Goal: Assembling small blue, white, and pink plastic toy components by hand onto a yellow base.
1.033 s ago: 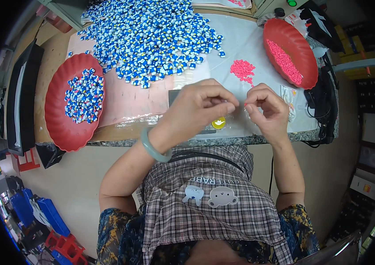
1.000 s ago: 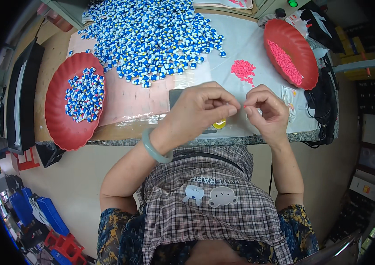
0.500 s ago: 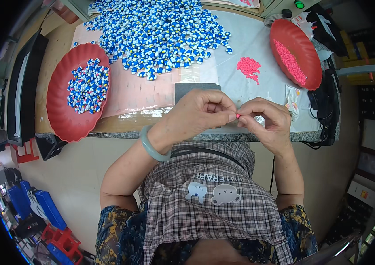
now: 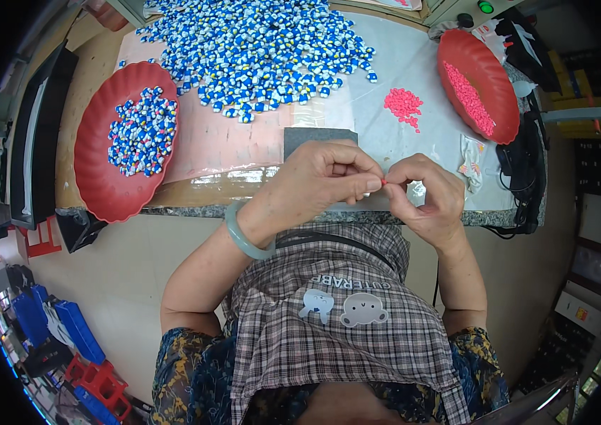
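Over the front edge of the table, my two hands meet fingertip to fingertip. A tiny pink piece [image 4: 384,182] sits between them, pinched by the thumb and index finger of my right hand [image 4: 431,193]. My left hand [image 4: 322,176], with a pale green bangle [image 4: 244,234] at its wrist, is closed in a pinch against that piece. Something small and whitish shows beneath the left thumb, mostly hidden by the fingers. Beyond my right hand lies a small heap of pink pieces [image 4: 404,104]. A dark grey pad [image 4: 320,134] is partly covered by my left hand.
A large pile of small blue-and-white pieces [image 4: 258,53] covers the far middle. At left stands a red scalloped dish [image 4: 95,170] holding similar pieces, some with pink bits. Another red dish [image 4: 502,95] with pink pieces is at right, near a crumpled wrapper [image 4: 472,163] and black cables [image 4: 527,177].
The view has shifted slightly. Both hands keep their fingertips together, with small finger movements around the pink piece; the right fingers are a little more bent.
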Action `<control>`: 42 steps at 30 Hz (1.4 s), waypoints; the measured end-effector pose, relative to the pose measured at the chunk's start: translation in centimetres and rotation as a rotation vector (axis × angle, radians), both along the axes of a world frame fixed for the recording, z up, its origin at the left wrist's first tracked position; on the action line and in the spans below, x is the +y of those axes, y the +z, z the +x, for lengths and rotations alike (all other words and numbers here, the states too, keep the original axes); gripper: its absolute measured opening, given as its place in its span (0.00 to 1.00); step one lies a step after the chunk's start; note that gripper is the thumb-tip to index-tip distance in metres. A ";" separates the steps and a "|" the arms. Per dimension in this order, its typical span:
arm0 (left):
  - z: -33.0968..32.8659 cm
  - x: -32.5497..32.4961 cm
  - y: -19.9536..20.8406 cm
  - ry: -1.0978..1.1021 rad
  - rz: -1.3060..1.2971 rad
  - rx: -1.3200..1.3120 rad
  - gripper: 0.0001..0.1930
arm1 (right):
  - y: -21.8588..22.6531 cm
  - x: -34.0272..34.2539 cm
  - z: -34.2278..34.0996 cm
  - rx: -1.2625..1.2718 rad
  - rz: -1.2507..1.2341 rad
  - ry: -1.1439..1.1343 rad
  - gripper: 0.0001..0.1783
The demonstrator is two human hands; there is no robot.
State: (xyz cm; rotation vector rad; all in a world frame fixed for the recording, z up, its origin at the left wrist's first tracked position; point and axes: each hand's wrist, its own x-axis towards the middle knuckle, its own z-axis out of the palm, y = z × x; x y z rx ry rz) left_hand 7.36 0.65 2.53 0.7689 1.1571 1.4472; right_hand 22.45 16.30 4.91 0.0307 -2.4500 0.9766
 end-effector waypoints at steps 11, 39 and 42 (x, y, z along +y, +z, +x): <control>-1.4 -3.4 -0.3 0.176 0.003 -0.204 0.12 | -1.1 0.9 0.4 -0.370 -0.037 0.028 0.07; 0.3 -3.3 -0.1 0.156 0.090 -0.140 0.12 | -0.3 0.2 0.5 -0.280 -0.001 -0.059 0.07; 0.6 -3.2 0.4 0.176 0.057 -0.186 0.11 | -0.3 0.3 0.6 -0.289 -0.053 -0.073 0.06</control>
